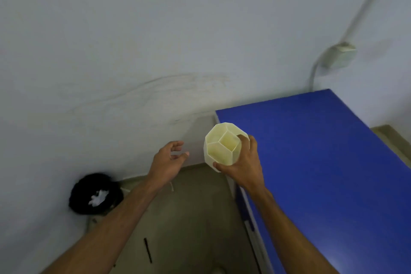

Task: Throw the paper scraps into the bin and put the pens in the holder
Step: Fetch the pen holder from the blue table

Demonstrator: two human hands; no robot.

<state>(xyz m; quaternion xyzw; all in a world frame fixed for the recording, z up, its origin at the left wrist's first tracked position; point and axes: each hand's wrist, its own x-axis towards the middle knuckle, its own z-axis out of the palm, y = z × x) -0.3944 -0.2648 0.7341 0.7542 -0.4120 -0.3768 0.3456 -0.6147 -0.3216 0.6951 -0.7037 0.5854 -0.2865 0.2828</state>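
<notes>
Cream holder at centre frame, mouth up and tilted toward the camera, apparently empty, gripped around its side by the right hand just off the left edge of the blue table. Left hand open, empty, beside it. Black pen on the floor at lower centre, long axis near vertical in frame, nearer the left arm. Paper scraps already in the black bin, lower left.

Cream holder, blue table, seemingly black bin
</notes>
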